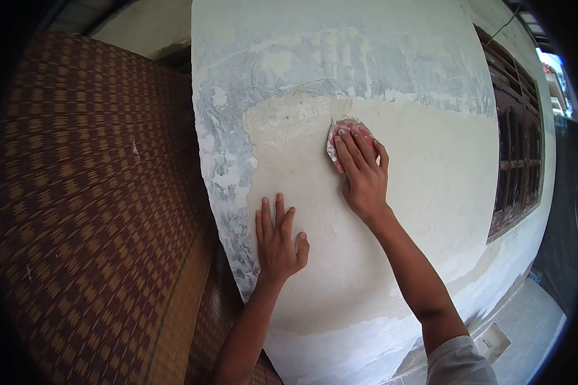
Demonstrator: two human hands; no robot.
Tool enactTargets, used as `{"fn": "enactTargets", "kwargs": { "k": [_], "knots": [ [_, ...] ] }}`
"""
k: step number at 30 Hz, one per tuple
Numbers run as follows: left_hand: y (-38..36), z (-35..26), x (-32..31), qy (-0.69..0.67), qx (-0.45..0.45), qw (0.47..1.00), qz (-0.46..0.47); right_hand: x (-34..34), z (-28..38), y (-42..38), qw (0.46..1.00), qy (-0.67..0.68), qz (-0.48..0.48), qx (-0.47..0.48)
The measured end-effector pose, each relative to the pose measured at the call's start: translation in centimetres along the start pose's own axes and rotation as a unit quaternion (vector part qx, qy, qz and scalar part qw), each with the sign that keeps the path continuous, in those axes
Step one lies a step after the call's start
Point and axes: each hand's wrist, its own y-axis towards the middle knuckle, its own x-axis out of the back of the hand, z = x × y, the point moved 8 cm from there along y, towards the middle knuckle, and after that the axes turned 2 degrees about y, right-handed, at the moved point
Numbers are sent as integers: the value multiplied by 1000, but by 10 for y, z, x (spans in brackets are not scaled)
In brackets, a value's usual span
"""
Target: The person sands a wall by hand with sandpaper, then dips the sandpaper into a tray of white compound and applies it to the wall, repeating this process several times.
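Note:
My right hand [366,176] presses a red, white-smeared pad [354,131] against the upper middle of the wall [430,173], its fingers laid over the pad. Lower and to the left, my left hand [279,244] rests on the wall with its fingers spread and holds nothing. Around both hands the wall surface is cream-coloured and fairly smooth. Above it and along the left edge run rougher grey and white patches. Part of the pad is hidden under my right fingers.
A brown and tan woven mat [96,179] stands close along the left side of the wall. At the right is a dark wooden window frame [514,141] with bars. A small pale tray-like object [492,342] lies at the lower right.

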Motion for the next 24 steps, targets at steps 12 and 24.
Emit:
{"fn": "enactTargets", "kwargs": {
  "k": [12,24],
  "knots": [
    [1,-1,3,-3,0,1000,-16,1,0,-8,1000,-1,4,-21],
    [3,-1,6,0,-2,1000,-23,4,3,-10,1000,-12,3,-2]
  ]
}}
